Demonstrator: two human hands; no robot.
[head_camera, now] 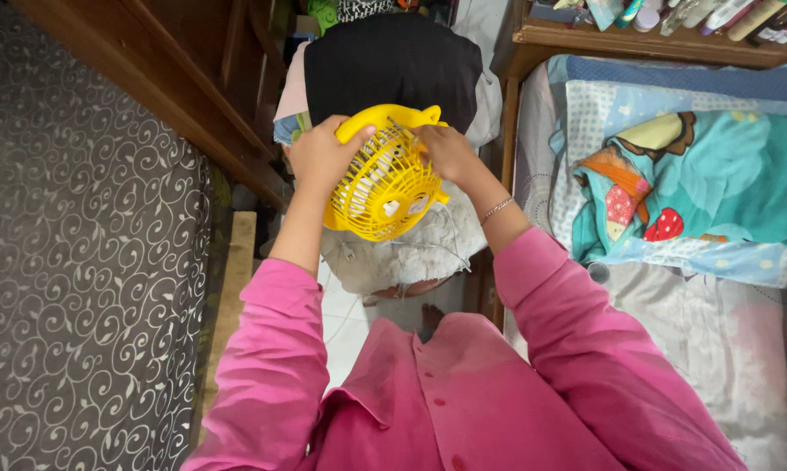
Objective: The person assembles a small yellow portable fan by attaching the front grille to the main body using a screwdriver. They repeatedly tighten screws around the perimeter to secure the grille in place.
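Observation:
I hold a small yellow fan [383, 185] with a round wire-style grille and white blades, tilted face down toward me. My left hand [321, 155] grips its left rim and upper frame. My right hand [447, 150] is on the top right of the grille, fingers curled on the ribs. A thin white cord [450, 237] hangs from the fan. My pink sleeves and shirt fill the lower frame.
A black and white bundle of cloth [393, 70] lies beyond the fan. At right is a bed [716, 331] with a teal cartoon blanket [699, 187]. A patterned dark mattress [79, 244] and wooden frame [193, 96] are at left. A shelf with bottles [673, 35] is top right.

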